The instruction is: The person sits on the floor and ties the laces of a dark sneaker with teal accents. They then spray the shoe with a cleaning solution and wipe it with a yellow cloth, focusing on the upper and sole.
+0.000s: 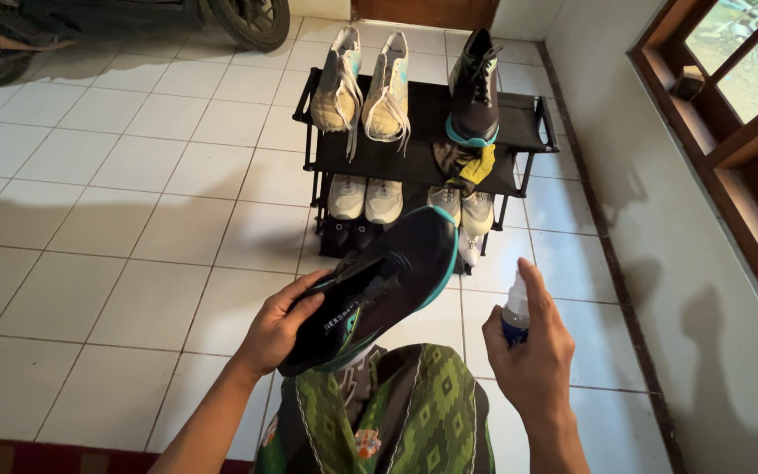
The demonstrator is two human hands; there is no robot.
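Head view: black shoe (379, 285) with teal trim, gripped at the heel by left hand (278, 329), tilted before the shoe rack (423, 149); small spray bottle (514, 318) clasped in right hand (532, 355) just beside. Risk of misdirected mist wetting floor tiles (116, 219).

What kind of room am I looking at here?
Probably a home entryway or garage area: a black shoe rack full of sneakers, a white tiled floor, and a parked vehicle's wheel by the wall.

Left grip (278, 329) curled closed at heel height, right grip (528, 351) fisted upright, forefinger raised.
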